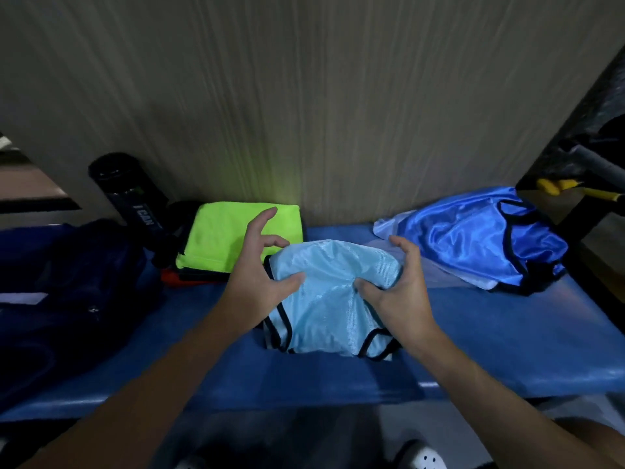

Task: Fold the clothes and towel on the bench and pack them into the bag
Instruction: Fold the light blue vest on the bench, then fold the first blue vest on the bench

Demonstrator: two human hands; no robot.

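the light blue top (331,299) lies folded in the middle of the blue bench (490,336). its long side runs from the person to the wall. one hand is on each side of it. the right hand (399,292) curls its fingers over the right edge and digs its thumb into the cloth. the left hand (257,275) has its fingers spread and bent, thumb on the cloth (i cannot tell if it has hold). the dark bag (67,292) sits off to the left, nearer the left hand. so i think the top must go left.
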